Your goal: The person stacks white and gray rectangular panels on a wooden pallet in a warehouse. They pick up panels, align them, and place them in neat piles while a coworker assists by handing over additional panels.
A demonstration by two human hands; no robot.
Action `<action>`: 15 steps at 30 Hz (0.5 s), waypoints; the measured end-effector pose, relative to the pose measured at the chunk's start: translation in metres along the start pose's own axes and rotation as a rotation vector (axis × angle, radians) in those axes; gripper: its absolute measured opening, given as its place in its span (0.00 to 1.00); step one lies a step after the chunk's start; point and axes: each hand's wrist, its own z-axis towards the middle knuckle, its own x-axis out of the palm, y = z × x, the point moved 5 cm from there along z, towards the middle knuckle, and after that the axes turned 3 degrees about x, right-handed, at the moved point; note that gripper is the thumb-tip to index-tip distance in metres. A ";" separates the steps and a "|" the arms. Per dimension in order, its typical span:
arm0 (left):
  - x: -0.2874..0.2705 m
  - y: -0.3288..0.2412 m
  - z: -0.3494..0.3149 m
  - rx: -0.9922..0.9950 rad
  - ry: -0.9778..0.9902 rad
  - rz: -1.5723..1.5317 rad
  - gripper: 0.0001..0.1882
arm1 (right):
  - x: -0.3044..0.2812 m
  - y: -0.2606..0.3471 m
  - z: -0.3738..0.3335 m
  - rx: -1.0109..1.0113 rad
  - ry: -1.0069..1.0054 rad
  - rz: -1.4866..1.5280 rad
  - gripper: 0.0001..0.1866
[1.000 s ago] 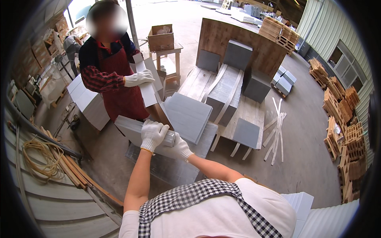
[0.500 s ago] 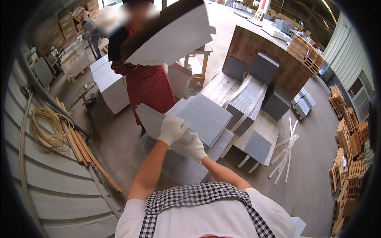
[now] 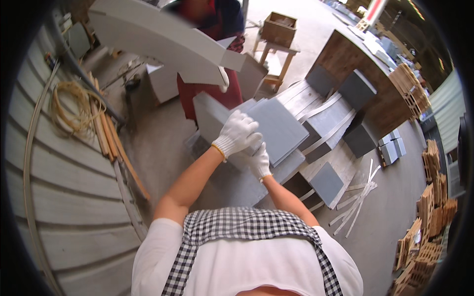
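Note:
Both hands wear white knit gloves. My left hand (image 3: 238,130) has its fingers curled over the edge of a thin grey stone tile (image 3: 208,114) that stands tilted on its edge. Lower and to the right, my right hand (image 3: 259,162) is closed near the tile's near corner; its fingertips are partly hidden. Right beside them lies a stack of flat grey tiles (image 3: 281,129), slightly fanned out. The stack rests on a larger grey block (image 3: 237,186) that looks wrapped in clear film.
Across from me a person in a red apron (image 3: 185,96) holds a large white carton (image 3: 163,42). At right, a wooden bench (image 3: 340,170) bears grey tiles, a strapped bundle and a brown board (image 3: 353,74). White strips (image 3: 358,202) lie on the floor; coiled hose (image 3: 74,109) is left.
The person across has swung the white carton down and to the left, with its flaps now toward me. My view has shifted; both my hands stay at the tilted tile.

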 end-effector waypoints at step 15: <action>-0.297 0.009 0.005 -0.128 -0.607 0.529 0.17 | 0.003 0.009 -0.005 0.066 0.068 0.237 0.43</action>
